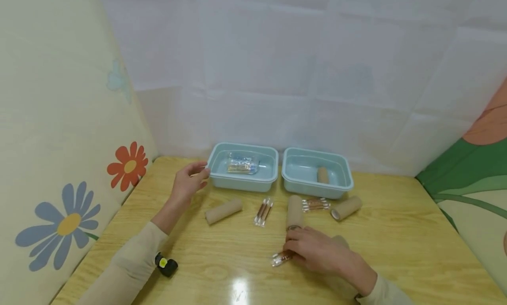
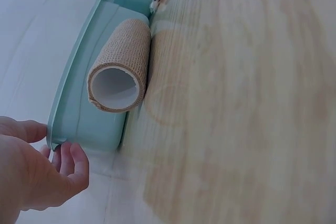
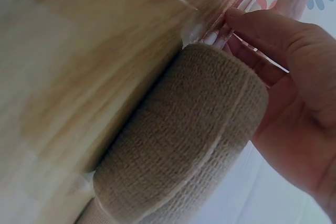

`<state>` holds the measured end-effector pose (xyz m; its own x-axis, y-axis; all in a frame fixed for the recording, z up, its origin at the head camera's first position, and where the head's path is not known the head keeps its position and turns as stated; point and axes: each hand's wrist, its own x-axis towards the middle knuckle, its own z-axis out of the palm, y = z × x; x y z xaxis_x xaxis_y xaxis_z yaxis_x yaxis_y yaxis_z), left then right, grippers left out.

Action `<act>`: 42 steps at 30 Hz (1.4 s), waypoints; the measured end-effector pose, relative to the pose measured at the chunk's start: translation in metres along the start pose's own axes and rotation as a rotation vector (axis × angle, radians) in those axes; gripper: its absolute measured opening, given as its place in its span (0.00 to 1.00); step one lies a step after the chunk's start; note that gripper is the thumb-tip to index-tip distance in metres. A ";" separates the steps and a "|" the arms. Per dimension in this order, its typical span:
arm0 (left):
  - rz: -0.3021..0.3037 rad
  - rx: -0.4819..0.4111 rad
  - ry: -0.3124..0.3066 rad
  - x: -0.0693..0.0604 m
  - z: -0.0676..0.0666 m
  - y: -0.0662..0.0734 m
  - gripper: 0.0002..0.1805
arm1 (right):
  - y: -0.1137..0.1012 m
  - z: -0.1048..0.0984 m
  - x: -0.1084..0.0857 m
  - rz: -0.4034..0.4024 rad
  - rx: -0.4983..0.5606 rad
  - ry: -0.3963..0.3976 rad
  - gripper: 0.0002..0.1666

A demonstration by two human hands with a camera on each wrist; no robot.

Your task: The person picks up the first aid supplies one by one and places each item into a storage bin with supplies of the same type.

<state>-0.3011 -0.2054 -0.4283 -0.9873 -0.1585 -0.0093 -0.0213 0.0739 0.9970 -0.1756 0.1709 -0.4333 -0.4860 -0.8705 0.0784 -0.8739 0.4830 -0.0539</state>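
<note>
My left hand (image 1: 189, 181) holds the left rim of the left light-blue plastic basin (image 1: 243, 185); in the left wrist view, thumb and fingers (image 2: 79, 166) lie on either side of its edge. Inside that basin is a clear bag of cotton swabs (image 1: 242, 165). Low on the right, my right hand (image 1: 317, 251) pinches a clear packet of brown-stemmed cotton swabs (image 1: 281, 258) at the tabletop. A tan bandage roll (image 3: 181, 129) lies close beside this hand, partly hidden by it in the head view. Just beyond the fingers lies another bandage roll (image 1: 295, 211).
The right blue basin (image 1: 313, 190) contains one bandage roll (image 1: 322, 175). Two more rolls lie at left (image 1: 223, 211) and right (image 1: 346, 208). Swab packets (image 1: 263, 211) lie before the basins. A white sheet (image 1: 277, 76) hangs behind the wooden table (image 1: 222, 256).
</note>
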 end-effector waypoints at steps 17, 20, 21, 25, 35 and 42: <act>-0.011 -0.001 0.004 0.000 0.001 -0.005 0.25 | 0.001 0.003 -0.001 -0.020 0.001 0.098 0.08; -0.017 -0.003 0.007 0.000 0.001 -0.005 0.24 | 0.002 0.003 -0.001 -0.013 -0.023 0.139 0.08; -0.015 -0.002 0.006 0.000 0.002 -0.005 0.24 | 0.002 0.003 -0.001 -0.012 -0.031 0.156 0.08; -0.007 -0.006 0.006 0.000 0.002 -0.004 0.24 | 0.004 0.002 0.000 -0.013 -0.056 0.214 0.09; 0.004 -0.015 0.005 0.001 0.001 -0.004 0.25 | 0.005 -0.002 0.004 -0.016 -0.077 0.368 0.14; -0.002 -0.013 0.013 0.000 0.001 -0.003 0.25 | 0.006 -0.004 0.004 0.036 0.127 0.377 0.12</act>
<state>-0.3014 -0.2045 -0.4310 -0.9851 -0.1716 -0.0106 -0.0213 0.0608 0.9979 -0.1826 0.1704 -0.4295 -0.5057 -0.7460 0.4333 -0.8599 0.4762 -0.1837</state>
